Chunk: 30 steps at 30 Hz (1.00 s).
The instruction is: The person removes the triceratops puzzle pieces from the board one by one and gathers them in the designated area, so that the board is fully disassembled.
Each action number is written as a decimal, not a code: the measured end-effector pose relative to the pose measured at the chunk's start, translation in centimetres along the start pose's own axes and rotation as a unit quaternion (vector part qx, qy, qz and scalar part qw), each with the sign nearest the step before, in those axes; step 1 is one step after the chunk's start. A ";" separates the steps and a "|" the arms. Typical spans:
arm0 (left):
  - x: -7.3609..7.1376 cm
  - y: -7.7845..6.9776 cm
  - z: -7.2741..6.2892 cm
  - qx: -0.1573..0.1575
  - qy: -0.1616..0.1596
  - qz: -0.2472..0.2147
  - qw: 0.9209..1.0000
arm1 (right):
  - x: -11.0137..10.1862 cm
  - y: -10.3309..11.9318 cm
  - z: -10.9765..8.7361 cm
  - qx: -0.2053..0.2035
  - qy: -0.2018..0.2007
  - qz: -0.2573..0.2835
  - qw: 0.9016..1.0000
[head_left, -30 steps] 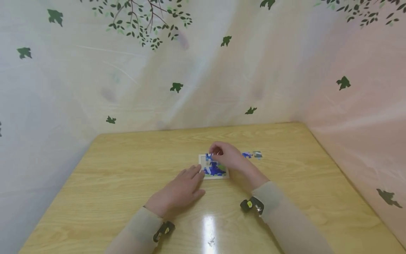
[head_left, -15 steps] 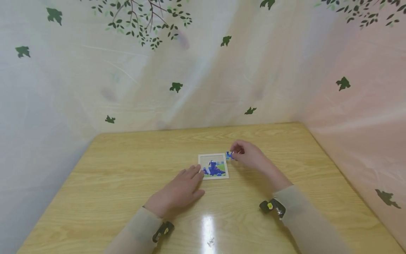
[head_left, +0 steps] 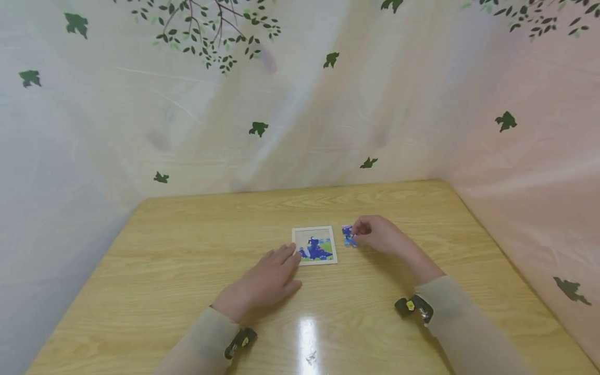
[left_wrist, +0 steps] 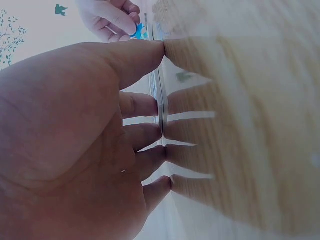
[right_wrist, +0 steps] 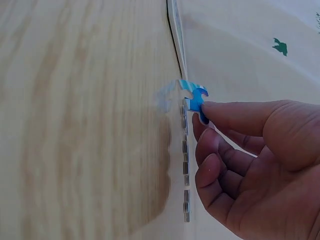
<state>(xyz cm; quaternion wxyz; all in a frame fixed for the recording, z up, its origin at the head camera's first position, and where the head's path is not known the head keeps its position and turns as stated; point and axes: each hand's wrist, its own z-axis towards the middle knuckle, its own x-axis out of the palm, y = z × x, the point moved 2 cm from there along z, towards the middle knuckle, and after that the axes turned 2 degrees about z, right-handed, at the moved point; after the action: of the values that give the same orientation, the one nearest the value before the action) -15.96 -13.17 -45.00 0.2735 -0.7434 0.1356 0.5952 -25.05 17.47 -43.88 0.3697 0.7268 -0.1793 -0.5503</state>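
Observation:
A small square jigsaw puzzle (head_left: 316,251) with a white frame (head_left: 335,249) lies on the table; blue and green pieces fill its lower part, and its upper part shows the bare tray. My left hand (head_left: 264,278) lies with fingers spread, fingertips at the frame's left edge. Right of the frame, my right hand (head_left: 382,235) pinches a blue jigsaw piece (right_wrist: 195,102) between thumb and fingers, tilted close over the tabletop. More loose puzzle pieces (right_wrist: 185,155) lie in a row beneath this hand, mostly hidden by it in the head view.
The wooden table (head_left: 187,239) reaches back to a pale cloth backdrop (head_left: 300,104) printed with leaves and birds. Each wrist carries a small black camera (head_left: 413,306) on a strap.
My right hand has moved from over the puzzle's upper part to the right of the frame, carrying the blue jigsaw piece along. The left hand has stayed in place.

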 end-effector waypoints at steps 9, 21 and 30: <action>-0.1 -0.1 -0.1 -0.003 -0.001 -0.004 1.000 | 0.4 -0.6 0.2 0.000 -0.001 -0.031 1.000; -0.3 -0.2 -0.2 0.004 -0.004 -0.011 1.000 | 0.6 -0.2 0.0 -0.005 -0.003 -0.080 0.997; -0.2 -0.2 -0.1 -0.003 -0.003 -0.009 1.000 | 0.9 -0.5 0.3 -0.001 -0.003 -0.093 0.996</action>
<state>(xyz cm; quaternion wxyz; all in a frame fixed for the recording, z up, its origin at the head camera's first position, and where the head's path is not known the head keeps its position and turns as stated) -15.85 -13.12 -44.79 0.2774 -0.7435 0.1262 0.5953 -25.12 17.10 -44.86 0.3175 0.7379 -0.1117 -0.5850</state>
